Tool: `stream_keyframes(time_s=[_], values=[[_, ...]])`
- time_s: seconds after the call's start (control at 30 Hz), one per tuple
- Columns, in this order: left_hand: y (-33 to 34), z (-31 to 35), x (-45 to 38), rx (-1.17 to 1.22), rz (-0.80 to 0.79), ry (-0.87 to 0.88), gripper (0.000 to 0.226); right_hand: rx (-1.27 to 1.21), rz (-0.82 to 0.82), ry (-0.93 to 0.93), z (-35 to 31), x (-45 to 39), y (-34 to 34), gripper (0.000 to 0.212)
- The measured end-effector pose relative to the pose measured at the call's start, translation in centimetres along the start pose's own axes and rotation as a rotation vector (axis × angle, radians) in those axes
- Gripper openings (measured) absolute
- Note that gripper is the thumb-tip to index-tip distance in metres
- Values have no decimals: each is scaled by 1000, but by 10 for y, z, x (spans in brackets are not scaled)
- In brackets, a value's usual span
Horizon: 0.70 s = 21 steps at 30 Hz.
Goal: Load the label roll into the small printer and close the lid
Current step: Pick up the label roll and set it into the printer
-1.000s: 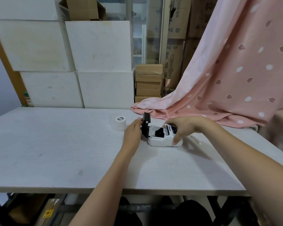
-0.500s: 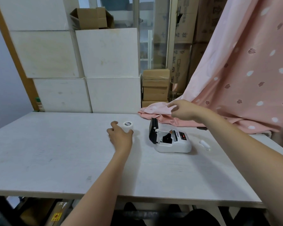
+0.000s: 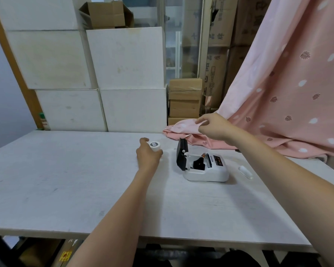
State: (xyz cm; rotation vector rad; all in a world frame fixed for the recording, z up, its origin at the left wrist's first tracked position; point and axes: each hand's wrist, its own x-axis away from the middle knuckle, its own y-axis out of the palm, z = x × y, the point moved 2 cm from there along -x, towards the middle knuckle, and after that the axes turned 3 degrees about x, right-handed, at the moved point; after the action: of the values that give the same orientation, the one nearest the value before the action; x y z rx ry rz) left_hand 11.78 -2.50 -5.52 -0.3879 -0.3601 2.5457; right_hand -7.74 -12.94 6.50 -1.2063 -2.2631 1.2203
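A small white printer (image 3: 206,170) sits on the white table (image 3: 66,180), right of centre. Its black lid (image 3: 182,154) stands upright on the left side, and the paper bay is open with a black part inside. The white label roll (image 3: 155,145) stands on end to the left of the printer. My left hand (image 3: 148,155) is wrapped around the roll, thumb behind it and fingers at its right side. My right hand (image 3: 214,127) hovers in the air above and behind the printer, fingers loosely curled, holding nothing.
A small white cylinder (image 3: 245,172) lies on the table right of the printer. Pink dotted cloth (image 3: 289,89) hangs at the right and spills onto the table's far edge. White boxes (image 3: 123,74) and cardboard cartons (image 3: 184,99) are stacked behind the table.
Both hands left the printer. My left hand moved left to the label roll and closed around it. My right hand rose above and behind the printer. The lid stays up.
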Motion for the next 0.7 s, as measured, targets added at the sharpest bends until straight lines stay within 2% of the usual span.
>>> stream_keyframes(time_s=[0.13,0.27,0.4,0.53,0.7], values=[[-12,13,3,120,17,99,57,-56,119,-92,-14,6,1,36],[-32,48,11,189,9,342,56,-107,217,-262,-47,15,-5,27],[-43,88,28,171,-86,539,59,-239,48,-226,-73,20,-11,29],[-48,120,51,289,-44,534,57,-280,9,-211,-74,40,-15,29],[-45,130,64,398,-67,480,57,-754,-22,-111,-60,56,-3,26]])
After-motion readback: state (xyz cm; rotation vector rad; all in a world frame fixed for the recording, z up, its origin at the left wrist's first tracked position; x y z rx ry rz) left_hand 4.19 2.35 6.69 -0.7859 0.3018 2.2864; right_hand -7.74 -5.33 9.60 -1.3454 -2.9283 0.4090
